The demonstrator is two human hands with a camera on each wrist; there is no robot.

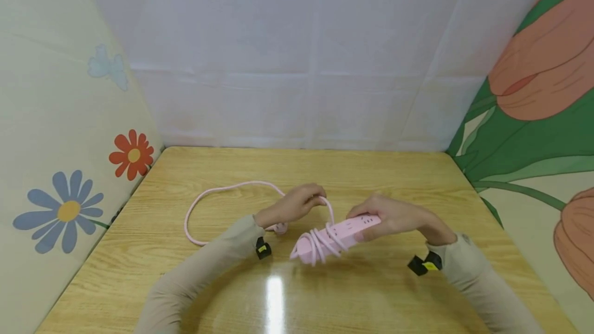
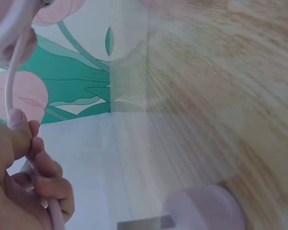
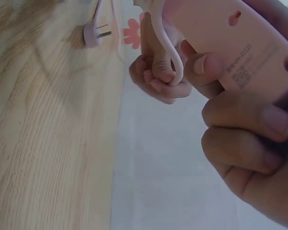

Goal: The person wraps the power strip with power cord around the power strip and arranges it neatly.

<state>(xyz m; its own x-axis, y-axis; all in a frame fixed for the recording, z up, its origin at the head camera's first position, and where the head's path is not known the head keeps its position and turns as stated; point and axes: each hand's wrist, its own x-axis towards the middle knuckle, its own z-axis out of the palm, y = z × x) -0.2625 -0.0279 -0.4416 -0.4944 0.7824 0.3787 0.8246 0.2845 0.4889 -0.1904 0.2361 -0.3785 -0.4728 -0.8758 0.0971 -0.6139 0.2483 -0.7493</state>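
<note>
A pink power strip [image 1: 345, 228] is held above the table, tilted, with several turns of its pink cord [image 1: 320, 245] wound round the far-left end. My right hand [image 1: 387, 215] grips the strip's right end; in the right wrist view its fingers [image 3: 240, 115] curl against the printed underside. To the left, my left hand [image 1: 297, 202] pinches the cord between thumb and fingers, a short length running from it to the strip. The loose cord loops leftward over the table. Its plug [image 1: 280, 228] lies just below the left hand, prongs showing in the right wrist view.
The wooden table [image 1: 394, 169] carries a bright light reflection near its front. A white cloth [image 1: 297, 55] hangs behind it. Flower-patterned panels [image 1: 46, 117] stand at both sides. Each wrist wears a small black device [image 1: 263, 248].
</note>
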